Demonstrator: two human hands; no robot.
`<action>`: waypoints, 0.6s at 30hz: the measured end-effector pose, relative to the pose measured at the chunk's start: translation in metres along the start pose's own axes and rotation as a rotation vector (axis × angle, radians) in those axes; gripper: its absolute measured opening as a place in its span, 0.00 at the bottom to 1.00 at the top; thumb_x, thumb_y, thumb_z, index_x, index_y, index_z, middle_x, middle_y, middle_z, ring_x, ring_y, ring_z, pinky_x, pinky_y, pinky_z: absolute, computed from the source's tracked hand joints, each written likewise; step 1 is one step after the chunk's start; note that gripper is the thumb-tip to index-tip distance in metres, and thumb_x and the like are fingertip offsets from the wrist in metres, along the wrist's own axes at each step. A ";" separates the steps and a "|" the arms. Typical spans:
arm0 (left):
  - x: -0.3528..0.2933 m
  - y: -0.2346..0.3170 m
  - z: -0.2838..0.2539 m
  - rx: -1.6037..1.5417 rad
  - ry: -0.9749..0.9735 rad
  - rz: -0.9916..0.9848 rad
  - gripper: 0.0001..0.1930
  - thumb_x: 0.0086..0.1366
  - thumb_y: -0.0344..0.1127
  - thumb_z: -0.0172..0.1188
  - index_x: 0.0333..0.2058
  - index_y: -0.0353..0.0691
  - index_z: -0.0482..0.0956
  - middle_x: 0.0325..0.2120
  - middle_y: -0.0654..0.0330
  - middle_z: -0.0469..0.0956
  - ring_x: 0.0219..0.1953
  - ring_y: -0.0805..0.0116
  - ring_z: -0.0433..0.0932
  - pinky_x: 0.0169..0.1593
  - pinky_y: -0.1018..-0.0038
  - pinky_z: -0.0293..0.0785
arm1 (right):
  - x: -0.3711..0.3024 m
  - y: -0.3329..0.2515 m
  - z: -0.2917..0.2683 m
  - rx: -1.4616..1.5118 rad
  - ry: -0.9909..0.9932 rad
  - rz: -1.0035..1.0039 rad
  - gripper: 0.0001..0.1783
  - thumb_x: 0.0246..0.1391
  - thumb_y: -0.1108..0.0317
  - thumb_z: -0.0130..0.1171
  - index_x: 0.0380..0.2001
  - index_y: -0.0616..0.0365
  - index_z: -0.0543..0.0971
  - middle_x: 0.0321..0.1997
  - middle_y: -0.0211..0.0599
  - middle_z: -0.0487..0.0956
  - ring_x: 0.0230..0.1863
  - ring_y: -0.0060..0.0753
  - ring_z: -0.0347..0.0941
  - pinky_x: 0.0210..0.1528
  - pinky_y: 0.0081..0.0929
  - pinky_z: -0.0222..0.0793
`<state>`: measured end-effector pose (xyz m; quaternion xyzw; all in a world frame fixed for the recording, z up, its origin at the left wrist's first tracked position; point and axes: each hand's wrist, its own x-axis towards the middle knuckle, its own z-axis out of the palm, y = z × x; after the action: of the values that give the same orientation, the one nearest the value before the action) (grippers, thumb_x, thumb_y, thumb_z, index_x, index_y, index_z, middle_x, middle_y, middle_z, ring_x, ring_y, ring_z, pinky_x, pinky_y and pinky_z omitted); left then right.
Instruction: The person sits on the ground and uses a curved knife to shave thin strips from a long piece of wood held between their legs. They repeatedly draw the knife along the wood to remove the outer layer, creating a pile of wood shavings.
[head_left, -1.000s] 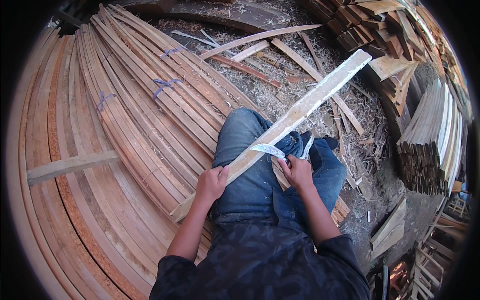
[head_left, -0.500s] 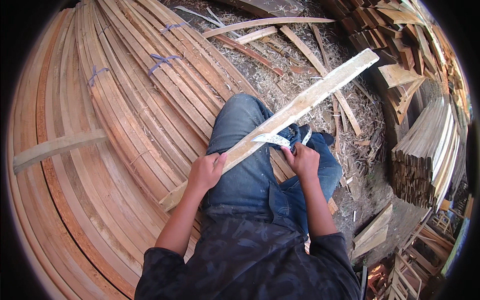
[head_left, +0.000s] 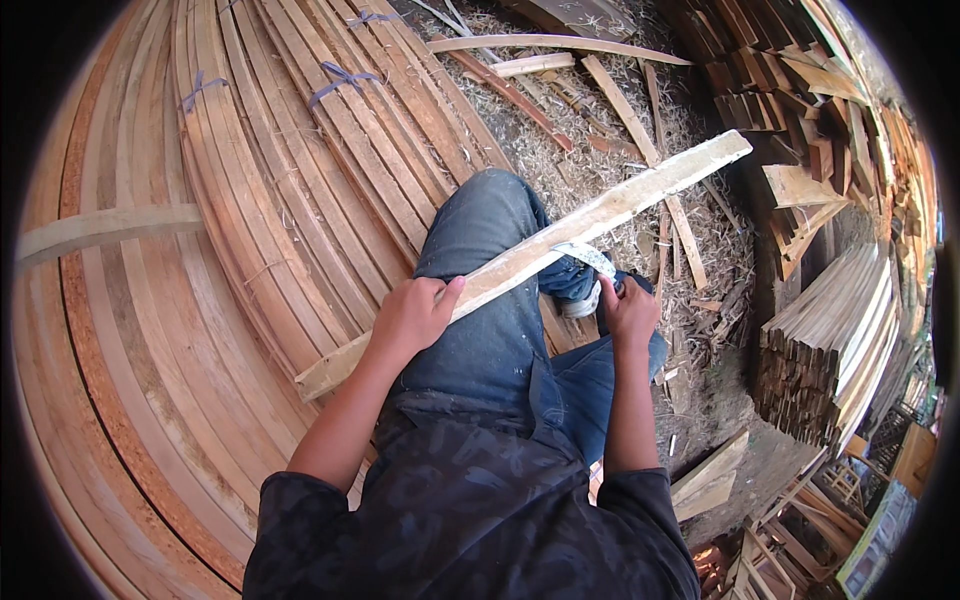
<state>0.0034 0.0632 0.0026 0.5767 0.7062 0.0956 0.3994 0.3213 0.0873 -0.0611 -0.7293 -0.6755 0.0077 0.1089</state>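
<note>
A long pale wooden plank (head_left: pixel 630 195) lies slantwise across my raised thigh, its far end pointing up to the right. My left hand (head_left: pixel 416 316) grips it toward its near end, thumb on the top face. Between the thumb and fingers of my right hand (head_left: pixel 630 308) is a thin, curved white strip (head_left: pixel 586 254) with dark marks. The strip's other end meets the plank's lower right edge; whether it is fastened there I cannot tell.
Long wooden battens (head_left: pixel 150 330) fill the left side, some in bundles tied with purple bands (head_left: pixel 340 80). Wood shavings (head_left: pixel 560 150) and loose offcuts (head_left: pixel 620 105) cover the ground ahead. Stacked wood (head_left: pixel 835 350) stands at the right.
My right hand has moved slightly right, drawing the strip's end with it, and the strip now bends in an arch. My left hand keeps its hold on the plank. The view has shifted a little.
</note>
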 end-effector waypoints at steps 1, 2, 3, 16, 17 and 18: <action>0.000 0.001 0.000 0.005 -0.011 -0.009 0.28 0.66 0.53 0.47 0.24 0.29 0.78 0.19 0.39 0.73 0.27 0.42 0.76 0.33 0.58 0.70 | 0.000 -0.001 0.000 0.006 0.015 -0.005 0.32 0.47 0.38 0.59 0.12 0.56 0.68 0.13 0.42 0.73 0.17 0.49 0.71 0.19 0.39 0.65; -0.001 0.002 -0.001 0.006 -0.010 -0.014 0.29 0.66 0.54 0.47 0.24 0.30 0.79 0.19 0.39 0.74 0.27 0.42 0.76 0.33 0.58 0.71 | 0.000 -0.001 0.000 0.013 0.031 -0.009 0.32 0.48 0.38 0.59 0.11 0.56 0.68 0.13 0.42 0.73 0.17 0.49 0.71 0.19 0.39 0.65; -0.001 0.004 -0.002 0.008 -0.009 -0.017 0.29 0.66 0.54 0.46 0.23 0.31 0.79 0.19 0.40 0.74 0.28 0.42 0.76 0.34 0.57 0.71 | 0.000 -0.002 0.000 0.020 0.047 -0.013 0.32 0.48 0.38 0.59 0.11 0.56 0.68 0.13 0.42 0.73 0.17 0.49 0.71 0.19 0.39 0.65; -0.001 0.001 0.005 0.052 0.026 -0.017 0.31 0.67 0.54 0.44 0.21 0.30 0.78 0.19 0.39 0.75 0.27 0.42 0.77 0.34 0.55 0.72 | -0.036 -0.047 -0.004 0.663 -0.356 0.132 0.20 0.53 0.58 0.63 0.23 0.66 0.72 0.11 0.39 0.71 0.14 0.31 0.72 0.19 0.32 0.67; 0.000 0.000 0.005 0.047 0.020 -0.012 0.30 0.67 0.54 0.45 0.21 0.30 0.78 0.19 0.40 0.75 0.27 0.42 0.77 0.34 0.55 0.72 | -0.038 -0.047 -0.006 0.858 -0.483 0.231 0.18 0.54 0.60 0.62 0.24 0.65 0.71 0.11 0.37 0.70 0.13 0.28 0.70 0.18 0.30 0.66; 0.001 -0.002 0.004 0.042 0.016 -0.008 0.30 0.67 0.54 0.45 0.21 0.30 0.78 0.18 0.40 0.75 0.27 0.42 0.76 0.34 0.56 0.72 | -0.038 -0.051 -0.016 1.052 -0.611 0.330 0.16 0.55 0.62 0.61 0.25 0.64 0.71 0.11 0.34 0.70 0.12 0.25 0.69 0.16 0.27 0.64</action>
<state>0.0048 0.0616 -0.0016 0.5813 0.7137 0.0836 0.3816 0.2699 0.0506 -0.0423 -0.6375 -0.4606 0.5636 0.2525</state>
